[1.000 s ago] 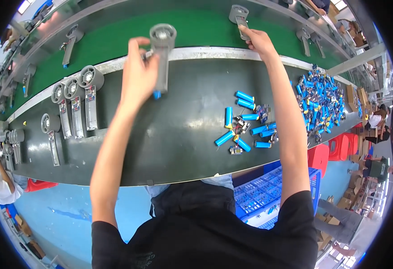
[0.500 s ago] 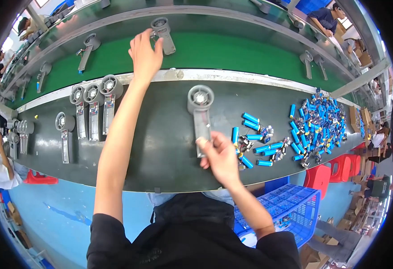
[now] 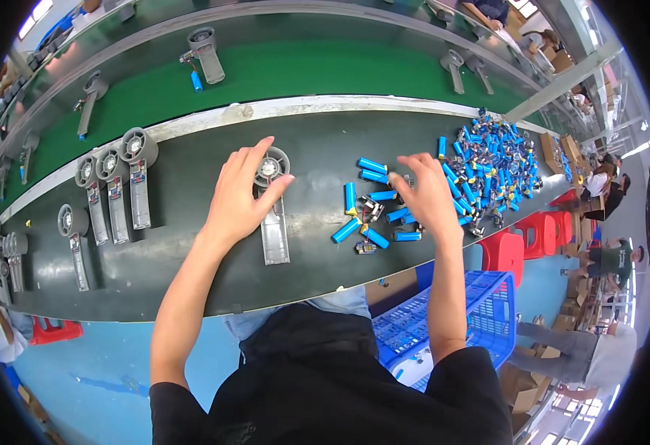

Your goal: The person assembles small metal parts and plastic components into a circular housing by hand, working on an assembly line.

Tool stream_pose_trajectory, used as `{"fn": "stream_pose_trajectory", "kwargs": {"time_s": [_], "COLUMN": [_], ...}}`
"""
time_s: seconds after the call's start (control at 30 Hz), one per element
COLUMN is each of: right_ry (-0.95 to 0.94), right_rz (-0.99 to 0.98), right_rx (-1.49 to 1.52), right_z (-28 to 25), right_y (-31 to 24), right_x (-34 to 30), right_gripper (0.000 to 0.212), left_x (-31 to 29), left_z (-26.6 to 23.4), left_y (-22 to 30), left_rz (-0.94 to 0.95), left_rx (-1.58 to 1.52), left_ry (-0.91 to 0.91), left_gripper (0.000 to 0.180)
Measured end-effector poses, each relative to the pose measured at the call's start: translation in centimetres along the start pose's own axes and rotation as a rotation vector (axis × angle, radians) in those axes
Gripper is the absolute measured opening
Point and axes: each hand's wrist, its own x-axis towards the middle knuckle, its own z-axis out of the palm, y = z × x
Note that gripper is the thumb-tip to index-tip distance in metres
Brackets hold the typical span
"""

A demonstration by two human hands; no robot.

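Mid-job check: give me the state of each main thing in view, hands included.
Left hand: open, fingers spread around the fan's round head; contact unclear
Right hand: open, thumb and fingers apart, over loose cells
Fan body: lying on table, handle uncovered
Three grouped fan bodies: handles uncovered, boards showing
Nearer blue cells: loose, scattered
Larger cell pile: heaped
Nearest belt fan: blue cell outside its handle

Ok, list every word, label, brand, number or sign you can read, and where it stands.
Nothing is legible.
Black fabric shirt: faint marking, too blurred.
Blue cylindrical batteries: any print too small.
Grey plastic fan body at the left hand: no lettering visible.
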Motion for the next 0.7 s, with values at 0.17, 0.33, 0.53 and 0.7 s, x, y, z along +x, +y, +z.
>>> {"fn": "stream_pose_trajectory", "kwargs": {"time_s": [0.17, 0.33, 0.53, 0.7], "right_ry": [-0.207, -0.062, 0.099, -0.181], "right_rz": [0.113, 0.125, 0.254, 0.372], "right_rx": [0.037, 0.329, 0.403, 0.360], "right_z": [-1.2, -1.8, -3.1, -0.6], "right_y": [0.5, 1.9, 2.7, 4.8], "right_x": [-1.7, -2.3, -1.3, -1.0], "right_gripper": [0.039, 0.018, 0.024, 0.039], "left_x": [-0.3, -0.1, -0.1, -0.1], "left_z": [-0.2, -0.3, -0.3, -0.3], "left_y": [-0.2, 0.0, 0.0, 0.0], "left_rz": [0.025, 0.015, 0.000, 0.007], "left_rx": [0.026, -0.027, -0.028, -0.008], "left_ry": [0.017, 0.019, 0.007, -0.005], "left_gripper": [0.057, 0.059, 0.058, 0.055]}}
